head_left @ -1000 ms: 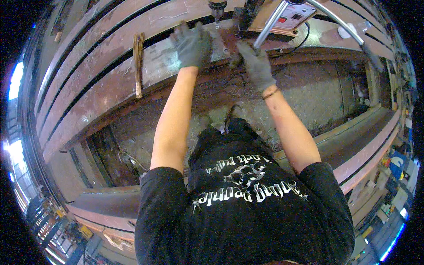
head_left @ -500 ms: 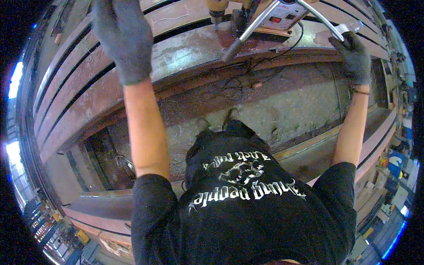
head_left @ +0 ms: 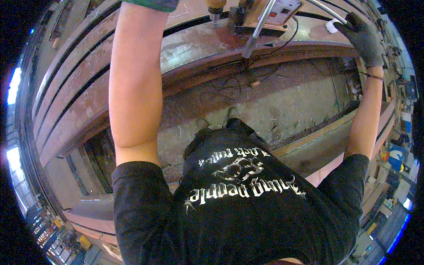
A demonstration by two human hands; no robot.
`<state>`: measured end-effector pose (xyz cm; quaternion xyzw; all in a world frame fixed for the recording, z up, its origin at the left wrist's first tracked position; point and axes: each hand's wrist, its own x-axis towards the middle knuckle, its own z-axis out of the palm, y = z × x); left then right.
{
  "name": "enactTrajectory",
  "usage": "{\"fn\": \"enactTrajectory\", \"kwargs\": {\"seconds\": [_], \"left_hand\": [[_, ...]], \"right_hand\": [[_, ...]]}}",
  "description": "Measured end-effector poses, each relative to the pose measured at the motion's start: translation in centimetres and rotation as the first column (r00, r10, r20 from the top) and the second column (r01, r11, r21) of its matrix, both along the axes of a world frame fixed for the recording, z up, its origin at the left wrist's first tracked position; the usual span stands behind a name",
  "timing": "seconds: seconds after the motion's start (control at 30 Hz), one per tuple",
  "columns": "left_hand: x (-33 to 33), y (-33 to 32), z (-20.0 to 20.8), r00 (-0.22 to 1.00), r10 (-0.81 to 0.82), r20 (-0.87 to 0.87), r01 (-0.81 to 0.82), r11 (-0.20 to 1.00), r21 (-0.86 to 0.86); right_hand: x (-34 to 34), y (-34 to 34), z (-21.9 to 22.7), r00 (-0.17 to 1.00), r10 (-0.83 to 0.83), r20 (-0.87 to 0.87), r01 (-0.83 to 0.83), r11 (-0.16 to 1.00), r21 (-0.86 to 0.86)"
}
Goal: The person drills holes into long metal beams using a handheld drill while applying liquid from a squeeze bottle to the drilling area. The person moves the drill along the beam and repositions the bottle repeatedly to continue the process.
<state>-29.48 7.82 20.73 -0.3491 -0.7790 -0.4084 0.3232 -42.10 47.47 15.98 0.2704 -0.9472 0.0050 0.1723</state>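
At the top stands a drilling machine with a control panel (head_left: 279,12) bearing a red switch. Its chuck (head_left: 215,9) points down at the rusty slotted metal table, left of the machine body. Metal feed levers spread from it; the lower one (head_left: 260,27) ends in a grey grip. My right hand (head_left: 365,40), in a dark grey glove, is closed around the end of the right lever (head_left: 327,10). Of my left hand only the green glove cuff (head_left: 161,4) shows at the top edge; the fingers are out of the picture.
The slotted table (head_left: 194,53) runs across the front, with a black cable (head_left: 289,37) hanging by its edge. A white object (head_left: 331,27), partly hidden, lies near my right hand. Below is a dirty floor (head_left: 282,97) between metal beams (head_left: 318,132).
My left hand has reached up and forward, out of the picture. My right hand has moved up and right with the lever end, and the lower lever's grip has swung right.
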Motion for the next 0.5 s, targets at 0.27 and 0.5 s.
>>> {"fn": "enactTrajectory", "kwargs": {"seconds": [0.27,0.5], "left_hand": [[0.2,-0.1,0.3,0.997,-0.010,-0.073,0.009,1.000,-0.010],[0.9,-1.0,-0.9,0.985,0.004,-0.174,0.014,0.994,0.107]], "right_hand": [[0.0,0.7,0.2,0.999,0.012,0.034,-0.010,0.999,-0.049],[-1.0,-0.3,-0.7,0.997,-0.057,0.055,0.062,0.994,-0.088]]}}
